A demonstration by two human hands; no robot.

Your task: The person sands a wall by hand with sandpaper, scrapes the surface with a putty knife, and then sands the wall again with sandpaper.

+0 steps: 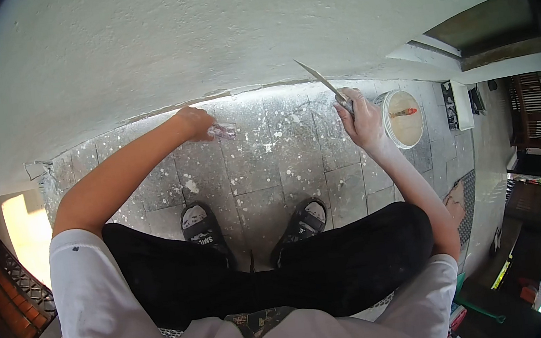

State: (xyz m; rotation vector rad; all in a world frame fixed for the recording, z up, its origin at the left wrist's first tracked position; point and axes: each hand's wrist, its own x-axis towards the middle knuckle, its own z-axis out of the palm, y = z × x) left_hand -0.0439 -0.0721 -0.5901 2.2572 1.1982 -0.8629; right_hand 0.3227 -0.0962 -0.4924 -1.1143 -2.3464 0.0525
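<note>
My right hand [363, 122] grips the handle of a putty knife [324, 84], its thin blade pointing up and left toward the pale wall [203, 43]. Fingers of my left hand [196, 123] are closed on a clear, shiny, crumpled-looking piece [223, 131] that sticks out to the right; what it is I cannot tell. Both hands are over the paint-spattered floor [253, 164], near the foot of the wall. Just right of my right hand stands a round white bucket [407, 137] with a red-tipped brush [403, 112] at its top.
Beyond the bucket, a white tray [462, 104] lies on the tiles. My sandalled feet [205, 230] are between my hands and my body. A wooden bench [530, 113] stands far right, and a dark patterned mat [467, 206] lies beside my right arm.
</note>
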